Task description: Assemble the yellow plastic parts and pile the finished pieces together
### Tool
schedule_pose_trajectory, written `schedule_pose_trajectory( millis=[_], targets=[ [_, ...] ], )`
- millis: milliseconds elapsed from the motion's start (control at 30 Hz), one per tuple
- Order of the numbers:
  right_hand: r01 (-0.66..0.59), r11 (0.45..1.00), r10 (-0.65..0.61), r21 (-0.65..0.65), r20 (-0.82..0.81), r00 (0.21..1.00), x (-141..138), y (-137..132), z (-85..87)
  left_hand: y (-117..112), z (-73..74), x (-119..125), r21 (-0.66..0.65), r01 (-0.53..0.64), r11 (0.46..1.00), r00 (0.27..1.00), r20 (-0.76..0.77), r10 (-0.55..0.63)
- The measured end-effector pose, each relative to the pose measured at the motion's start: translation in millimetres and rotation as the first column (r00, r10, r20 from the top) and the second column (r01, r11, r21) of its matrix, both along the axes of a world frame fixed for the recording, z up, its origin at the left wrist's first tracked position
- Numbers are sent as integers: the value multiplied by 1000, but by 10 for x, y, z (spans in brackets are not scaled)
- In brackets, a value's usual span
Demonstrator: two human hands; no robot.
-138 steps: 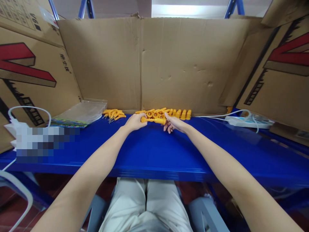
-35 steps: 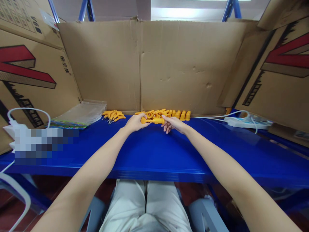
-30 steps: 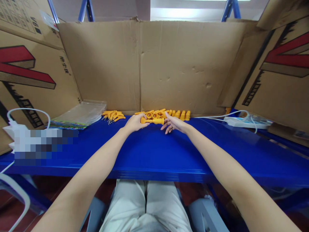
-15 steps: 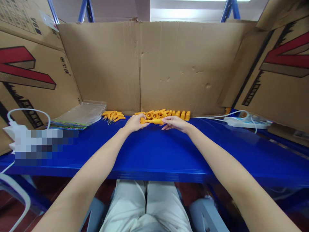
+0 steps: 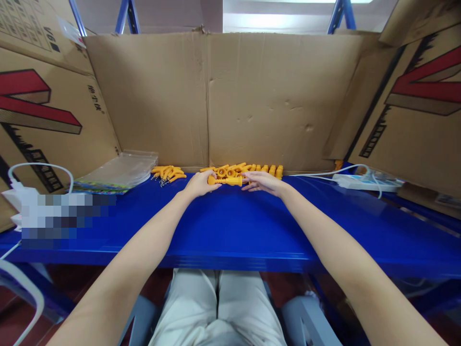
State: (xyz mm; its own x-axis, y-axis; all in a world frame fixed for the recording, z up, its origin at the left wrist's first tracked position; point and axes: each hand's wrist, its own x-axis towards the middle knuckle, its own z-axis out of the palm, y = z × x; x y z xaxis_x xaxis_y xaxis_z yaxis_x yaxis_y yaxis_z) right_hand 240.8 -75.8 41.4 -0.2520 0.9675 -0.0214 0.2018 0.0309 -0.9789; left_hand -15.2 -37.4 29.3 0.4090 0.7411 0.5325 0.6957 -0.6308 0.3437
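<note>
A row of stacked orange plastic pieces (image 5: 227, 181) lies across the far part of the blue table (image 5: 230, 226). My left hand (image 5: 200, 183) is curled round the row's left end. My right hand (image 5: 262, 181) lies palm down at the row's right end, fingers stretched out and reaching into the pile of loose orange pieces (image 5: 248, 169) against the cardboard wall. A second heap of curved orange pieces with small metal chains (image 5: 168, 172) sits to the left of my left hand.
Cardboard walls (image 5: 252, 96) enclose the table at the back and both sides. A stack of clear plastic bags (image 5: 120, 168) lies at the left. A white power strip with cable (image 5: 363, 180) lies at the right, a white charger and cable (image 5: 21, 192) at the far left.
My right hand has turned flat and shifted slightly back toward the loose pile. My left hand has stayed on the row's left end.
</note>
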Motion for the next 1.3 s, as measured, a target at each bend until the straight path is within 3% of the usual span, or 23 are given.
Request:
schedule_pose_trajectory(
  millis=[900, 1100, 1300],
  targets=[
    [8, 999, -9, 47, 11, 1000, -58, 46, -77, -32, 12, 16, -2, 12, 1000, 1000, -2, -12],
    [4, 1000, -3, 11, -110, 994, -127, 23, -84, -29, 17, 14, -2, 2, 1000, 1000, -15, -2],
    [66, 996, -50, 55, -246, 968, -211, 13, -61, -19, 7, 19, -18, -29, 999, 998, -51, 28]
  ],
)
